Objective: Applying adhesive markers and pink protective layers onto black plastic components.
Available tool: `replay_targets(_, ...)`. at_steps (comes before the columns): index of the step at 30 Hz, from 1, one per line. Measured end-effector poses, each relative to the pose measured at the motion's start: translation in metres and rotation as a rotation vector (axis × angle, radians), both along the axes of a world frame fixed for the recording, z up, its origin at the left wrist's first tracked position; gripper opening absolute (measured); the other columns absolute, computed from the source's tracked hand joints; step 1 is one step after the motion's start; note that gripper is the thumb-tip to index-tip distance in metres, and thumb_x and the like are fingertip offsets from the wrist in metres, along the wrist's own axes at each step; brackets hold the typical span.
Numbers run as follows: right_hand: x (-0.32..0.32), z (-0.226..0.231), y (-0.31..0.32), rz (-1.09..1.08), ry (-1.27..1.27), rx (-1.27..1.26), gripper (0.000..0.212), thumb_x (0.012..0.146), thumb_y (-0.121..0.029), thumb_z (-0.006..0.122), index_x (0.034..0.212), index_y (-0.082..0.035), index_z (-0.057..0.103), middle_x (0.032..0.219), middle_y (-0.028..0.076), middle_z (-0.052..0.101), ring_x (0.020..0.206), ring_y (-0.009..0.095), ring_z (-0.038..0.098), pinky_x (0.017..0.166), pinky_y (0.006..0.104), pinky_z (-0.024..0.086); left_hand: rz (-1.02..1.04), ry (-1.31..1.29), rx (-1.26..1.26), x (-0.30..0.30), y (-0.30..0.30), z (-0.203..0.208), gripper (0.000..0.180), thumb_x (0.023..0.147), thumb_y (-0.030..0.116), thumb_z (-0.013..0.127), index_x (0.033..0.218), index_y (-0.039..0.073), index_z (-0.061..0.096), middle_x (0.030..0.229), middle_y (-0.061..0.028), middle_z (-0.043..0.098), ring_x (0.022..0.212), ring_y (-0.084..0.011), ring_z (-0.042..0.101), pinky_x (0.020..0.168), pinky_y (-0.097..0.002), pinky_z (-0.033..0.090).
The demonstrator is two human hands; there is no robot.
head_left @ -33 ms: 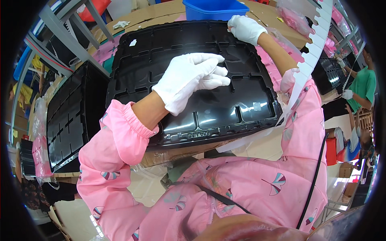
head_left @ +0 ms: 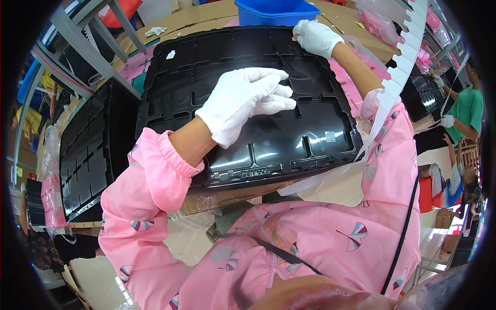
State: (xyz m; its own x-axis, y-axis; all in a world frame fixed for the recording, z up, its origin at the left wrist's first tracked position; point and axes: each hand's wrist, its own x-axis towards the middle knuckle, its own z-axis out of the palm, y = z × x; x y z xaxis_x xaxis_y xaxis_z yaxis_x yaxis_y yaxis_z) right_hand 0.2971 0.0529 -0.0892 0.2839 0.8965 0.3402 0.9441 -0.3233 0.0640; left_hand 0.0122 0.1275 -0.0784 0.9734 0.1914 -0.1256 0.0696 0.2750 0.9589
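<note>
A large black moulded plastic panel (head_left: 232, 129) with raised ribs lies in front of me. Over its middle is my left hand (head_left: 248, 101) in a white glove, fingers stretched out and loosely side by side, nothing visible in them. My right hand (head_left: 318, 39), also gloved, is closed at the panel's far right corner; whatever its fingers pinch there is hidden. A long white strip with a toothed edge (head_left: 398, 77) hangs across my right forearm and down past the panel's near right corner. Small pale stickers (head_left: 330, 137) mark the panel.
Another black panel (head_left: 85, 155) leans at the left, beside a grey metal frame (head_left: 85, 46). A blue bin (head_left: 279, 13) stands behind on the cardboard-covered table (head_left: 217, 18). Pink sheets and plastic bags (head_left: 380, 26) lie at the far right. A co-worker in green (head_left: 465, 111) is at the right.
</note>
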Motion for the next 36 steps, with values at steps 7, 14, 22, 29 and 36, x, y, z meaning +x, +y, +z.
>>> replay_targets(7,-0.015,0.006,-0.025,0.131,0.202,0.162,0.019,0.083,-0.017,0.057,0.092,-0.004,0.067,0.086,0.015,0.066,0.077,0.027,0.064,0.073,0.0341,0.050,0.021,-0.022,-0.037,-0.001,0.000,-0.002,0.039,0.093,0.021,0.055,0.122,-0.004,0.050,0.103,-0.0134,0.062,0.089,-0.0191,0.065,0.074,-0.0209,0.052)
replay_targets(14,-0.102,0.028,-0.039,0.327,1.030,0.222,0.016,0.086,-0.013,0.062,0.091,0.001,0.066,0.081,0.003,0.064,0.068,0.009,0.056,0.065,0.0230,0.048,0.111,-0.029,-0.193,0.001,0.002,-0.002,0.053,0.095,0.035,0.048,0.121,-0.011,0.046,0.109,-0.0191,0.058,0.101,-0.0250,0.061,0.084,-0.0274,0.052)
replay_targets(22,-0.123,0.026,-0.010,0.483,0.871,0.060,0.019,0.083,-0.013,0.064,0.093,0.003,0.066,0.081,0.006,0.066,0.071,0.011,0.059,0.066,0.0244,0.049,0.199,-0.105,-0.157,-0.008,0.005,-0.006,0.038,0.093,0.019,0.055,0.117,-0.010,0.050,0.109,-0.0158,0.060,0.095,-0.0233,0.064,0.082,-0.0255,0.053)
replay_targets(29,-0.114,0.037,0.101,0.516,0.852,0.052,0.022,0.085,-0.016,0.059,0.094,0.003,0.067,0.080,0.007,0.066,0.065,0.013,0.061,0.063,0.0249,0.051,0.243,-0.007,0.004,-0.043,0.029,0.008,0.034,0.093,0.020,0.054,0.117,-0.004,0.055,0.101,-0.0144,0.063,0.088,-0.0206,0.065,0.078,-0.0258,0.053)
replay_targets(36,-0.124,0.006,0.210,0.369,0.110,-0.020,0.019,0.077,-0.017,0.060,0.090,-0.006,0.069,0.085,0.012,0.068,0.077,0.028,0.066,0.073,0.0323,0.051,0.175,0.018,-0.042,-0.047,0.021,0.012,0.030,0.094,0.015,0.052,0.116,-0.004,0.054,0.096,-0.0142,0.063,0.080,-0.0203,0.067,0.070,-0.0248,0.053)
